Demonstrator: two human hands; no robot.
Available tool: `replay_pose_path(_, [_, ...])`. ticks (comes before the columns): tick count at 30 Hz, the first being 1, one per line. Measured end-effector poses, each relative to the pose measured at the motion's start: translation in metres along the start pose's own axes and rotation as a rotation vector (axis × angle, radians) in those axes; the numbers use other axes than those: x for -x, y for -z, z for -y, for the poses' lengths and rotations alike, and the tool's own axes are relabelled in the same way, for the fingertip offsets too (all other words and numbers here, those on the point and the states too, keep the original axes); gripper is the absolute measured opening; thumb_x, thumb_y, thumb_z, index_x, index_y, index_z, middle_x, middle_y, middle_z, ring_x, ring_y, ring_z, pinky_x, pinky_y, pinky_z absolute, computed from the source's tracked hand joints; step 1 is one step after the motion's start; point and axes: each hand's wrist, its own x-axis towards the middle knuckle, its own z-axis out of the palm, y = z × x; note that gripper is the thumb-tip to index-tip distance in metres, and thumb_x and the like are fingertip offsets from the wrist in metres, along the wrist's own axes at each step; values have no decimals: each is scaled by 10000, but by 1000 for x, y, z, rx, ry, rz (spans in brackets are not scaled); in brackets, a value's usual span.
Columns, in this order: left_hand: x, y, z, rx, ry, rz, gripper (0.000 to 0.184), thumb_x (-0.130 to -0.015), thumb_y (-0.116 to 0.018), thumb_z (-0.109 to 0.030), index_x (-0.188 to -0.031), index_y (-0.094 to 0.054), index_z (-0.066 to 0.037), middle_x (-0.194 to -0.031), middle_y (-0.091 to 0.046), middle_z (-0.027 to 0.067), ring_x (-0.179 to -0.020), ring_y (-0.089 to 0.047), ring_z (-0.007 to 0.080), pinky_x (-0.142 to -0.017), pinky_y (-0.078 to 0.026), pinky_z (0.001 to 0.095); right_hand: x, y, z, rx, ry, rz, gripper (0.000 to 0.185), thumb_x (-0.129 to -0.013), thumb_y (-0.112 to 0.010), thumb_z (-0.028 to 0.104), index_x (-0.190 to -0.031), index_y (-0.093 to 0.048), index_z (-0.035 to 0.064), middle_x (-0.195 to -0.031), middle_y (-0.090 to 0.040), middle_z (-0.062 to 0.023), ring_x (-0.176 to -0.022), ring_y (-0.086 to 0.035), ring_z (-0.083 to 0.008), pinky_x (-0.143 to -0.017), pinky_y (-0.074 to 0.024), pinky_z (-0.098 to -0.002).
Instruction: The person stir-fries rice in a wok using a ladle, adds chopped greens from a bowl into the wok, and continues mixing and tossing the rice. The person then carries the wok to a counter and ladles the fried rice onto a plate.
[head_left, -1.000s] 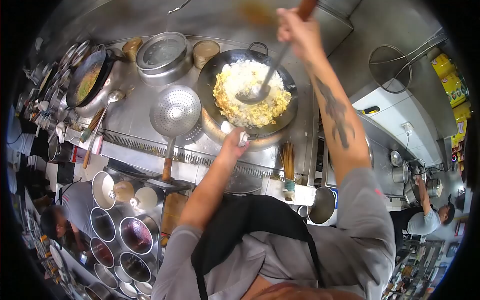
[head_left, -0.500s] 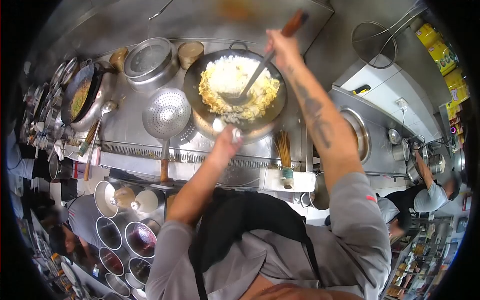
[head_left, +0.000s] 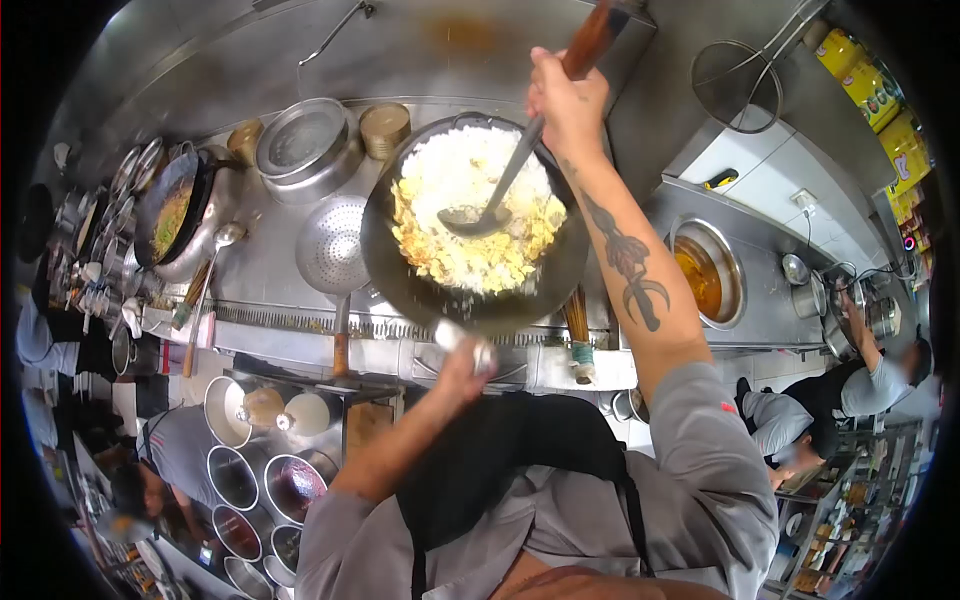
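Note:
A black wok [head_left: 378,250] holds white rice mixed with yellow egg [head_left: 480,200]. My left hand [head_left: 465,372] is closed on a white cloth [head_left: 450,335] at the wok's near rim. High on the right, my right hand [head_left: 568,98] grips the wooden handle of a ladle [head_left: 512,165]. The ladle's metal bowl rests in the rice near the middle of the wok. Some grains show along the wok's near inner wall.
Left of the wok lies a perforated skimmer [head_left: 335,243], with a lidded pot [head_left: 305,145] behind it. A bamboo brush [head_left: 578,335] is at the near right. Metal containers [head_left: 232,478] stand at lower left. Co-workers [head_left: 865,375] are at far right and lower left.
The wok has come nearer to my body with my left hand, and now covers part of the skimmer and brush. The ladle bowl has shifted left within the rice.

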Motion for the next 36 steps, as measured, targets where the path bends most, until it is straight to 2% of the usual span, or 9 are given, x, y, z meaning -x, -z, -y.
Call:
replay_pose_path(2, [-42, -1, -22, -1056, -1070, 96, 95, -921, -514, -189, -988, -527, -123, -774, -590, 47, -661, -581, 172, -503, -480, 313, 6, 0, -1, -9, -23, -4, 197, -849, -636, 70, -805, -444, 55, -578, -445, -16, -398, -385, -108, -393, -336, -288])
replay_pose_path(6, [-119, -23, -71, 6, -78, 55, 114, -932, -512, -229, -993, -530, -134, -810, -596, 51, -684, -579, 196, -527, -493, 332, -2, 17, -31, 99, -64, 12, 215, -845, -662, 103, -772, -462, 83, -577, -461, 0, -407, -410, -109, -376, -347, -281])
replay_pose_path(8, [-123, -32, -71, -71, -82, -79, 130, -933, -510, -257, -999, -532, -147, -821, -593, 51, -696, -578, 200, -485, -479, 321, 3, 21, -43, 102, -121, -45, 224, -832, -686, 131, -751, -484, 81, -567, -468, 8, -415, -430, -103, -370, -360, -275])
replay_pose_path(14, [-176, -6, -56, -239, -230, 172, 80, -894, -515, -205, -940, -516, -141, -759, -567, 41, -639, -554, 177, -422, -429, 284, 3, 36, -54, 90, -107, -29, 218, -862, -643, 108, -732, -471, 74, -554, -455, 0, -409, -429, -106, -390, -373, -272])
replay_pose_path(19, [-110, -43, -72, 16, -55, 72, 45, -883, -512, -179, -893, -500, -136, -732, -540, 43, -632, -542, 176, -424, -416, 278, -1, 42, -52, 91, -121, -45, 251, -849, -661, 137, -723, -455, 71, -562, -452, -2, -423, -430, -108, -396, -373, -272])
replay_pose_path(23, [-151, -6, -46, -571, -858, 354, 56, -883, -517, -185, -910, -505, -137, -757, -546, 48, -653, -538, 178, -439, -423, 283, -5, 40, -54, 90, -137, -47, 244, -844, -675, 156, -736, -474, 71, -563, -455, 4, -423, -433, -107, -388, -370, -272])
replay_pose_path(27, [-160, 0, -45, -698, -1041, 308, 122, -889, -541, -226, -988, -528, -155, -859, -575, 42, -731, -551, 182, -473, -442, 280, -20, 6, 8, 127, -78, -87, 253, -849, -696, 193, -745, -491, 87, -534, -462, 2, -387, -437, -111, -343, -335, -269])
replay_pose_path(29, [-143, -21, -63, -14, -81, 79, 196, -893, -560, -267, -1067, -539, -179, -979, -588, 29, -843, -554, 179, -532, -465, 287, -46, -3, 50, 197, 28, -28, 272, -854, -690, 195, -720, -485, 78, -530, -462, -2, -388, -437, -110, -357, -336, -272])
replay_pose_path(36, [-113, -46, -74, -39, -76, -24, 182, -912, -532, -326, -940, -523, -146, -779, -561, 31, -719, -564, 177, -523, -458, 303, -38, -26, 80, 108, 233, 208, 251, -869, -644, 195, -703, -496, 78, -536, -504, -21, -417, -458, -96, -386, -339, -275])
